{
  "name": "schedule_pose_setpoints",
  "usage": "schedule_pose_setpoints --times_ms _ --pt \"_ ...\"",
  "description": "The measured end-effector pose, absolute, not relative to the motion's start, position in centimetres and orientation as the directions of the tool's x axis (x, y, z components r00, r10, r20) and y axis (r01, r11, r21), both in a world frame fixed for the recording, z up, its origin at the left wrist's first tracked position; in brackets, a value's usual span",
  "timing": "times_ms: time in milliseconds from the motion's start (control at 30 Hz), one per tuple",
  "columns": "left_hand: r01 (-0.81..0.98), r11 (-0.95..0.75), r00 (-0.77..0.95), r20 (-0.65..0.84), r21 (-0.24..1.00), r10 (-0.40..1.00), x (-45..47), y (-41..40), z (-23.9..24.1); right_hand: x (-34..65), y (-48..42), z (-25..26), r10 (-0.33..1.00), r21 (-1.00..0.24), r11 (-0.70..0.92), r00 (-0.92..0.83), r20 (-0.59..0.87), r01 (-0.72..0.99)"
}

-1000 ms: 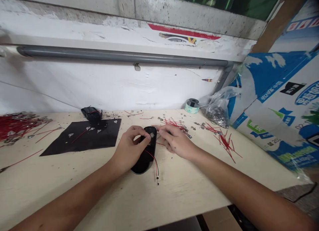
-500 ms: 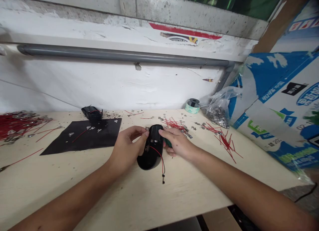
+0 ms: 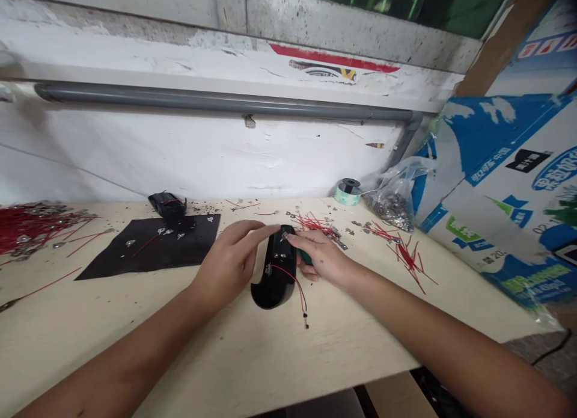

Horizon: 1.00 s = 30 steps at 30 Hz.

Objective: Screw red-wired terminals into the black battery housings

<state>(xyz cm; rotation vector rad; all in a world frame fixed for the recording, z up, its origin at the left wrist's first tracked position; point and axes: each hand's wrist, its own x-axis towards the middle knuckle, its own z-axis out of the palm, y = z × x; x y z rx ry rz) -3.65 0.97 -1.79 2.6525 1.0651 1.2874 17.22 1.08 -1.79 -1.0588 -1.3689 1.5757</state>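
A black oblong plastic housing [image 3: 276, 273] lies on the pale wooden table [image 3: 252, 358], with a red wire [image 3: 295, 282] trailing from it toward me. My left hand [image 3: 229, 258] rests against its left side, fingers stretched out, the forefinger reaching to the housing's far end. My right hand [image 3: 318, 255] grips the housing's right side; its fingertips pinch at the far end and a green object shows under the palm.
A black mat [image 3: 153, 246] with small metal pieces lies to the left, a second black housing [image 3: 169, 204] behind it. Red wires [image 3: 27, 225] are heaped at far left, more [image 3: 406, 252] at right. A plastic bag of metal parts [image 3: 394, 198], a tape roll [image 3: 347, 192] and a printed carton [image 3: 509, 189] stand right.
The housing has shifted a little right and turned. My left hand has gone from a pinch on its far end to outstretched fingers. The right hand has closed in on the housing.
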Motion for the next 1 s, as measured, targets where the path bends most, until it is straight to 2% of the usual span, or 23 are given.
schedule_pose_setpoints --times_ms 67,167,367,500,633,700,733,800,900,1000 --pt "0.542 -0.833 0.545 0.707 0.114 0.451 -3.9 1.2 -1.6 17.3 1.1 -1.9 0.924 -0.995 -0.102 -0.371 -0.098 0.008" --pt "0.492 -0.87 0.642 0.683 -0.017 0.349 -4.0 1.1 -1.2 17.4 1.1 -2.1 0.899 -0.995 -0.096 -0.427 -0.094 0.017" --pt "0.498 -0.858 0.678 0.672 -0.122 0.298 -3.9 1.0 -1.0 17.4 1.0 -2.1 0.89 -0.994 -0.106 -0.446 -0.092 -0.006" --pt "0.546 -0.821 0.665 0.681 -0.164 0.306 -3.8 1.2 -1.2 17.5 1.3 -2.3 0.898 -0.996 -0.088 -0.432 -0.083 0.008" --pt "0.508 -0.84 0.683 0.683 -0.189 0.259 -3.8 1.2 -1.6 17.7 1.6 -2.7 0.911 -0.998 -0.064 -0.407 -0.067 0.021" --pt "0.495 -0.86 0.656 0.7 -0.119 0.281 -3.7 1.2 -1.9 17.7 1.7 -2.9 0.921 -0.999 -0.048 -0.386 -0.051 0.016" --pt "0.498 -0.866 0.621 0.714 -0.041 0.323 -3.6 1.1 -2.0 17.8 1.7 -2.9 0.926 -0.999 -0.028 -0.375 -0.032 0.015" --pt "0.497 -0.847 0.524 0.713 0.188 0.466 -3.3 1.0 -2.2 17.7 1.7 -2.9 0.937 -0.999 0.035 -0.348 0.025 0.023" --pt "0.435 -0.713 0.376 0.608 0.551 0.699 -2.8 0.8 -2.4 17.6 1.5 -2.7 0.945 -0.993 0.114 -0.31 0.101 0.024" --pt "0.331 -0.591 0.305 0.509 0.736 0.805 -2.4 0.7 -2.4 17.6 1.3 -2.5 0.945 -0.988 0.147 -0.299 0.13 0.037"
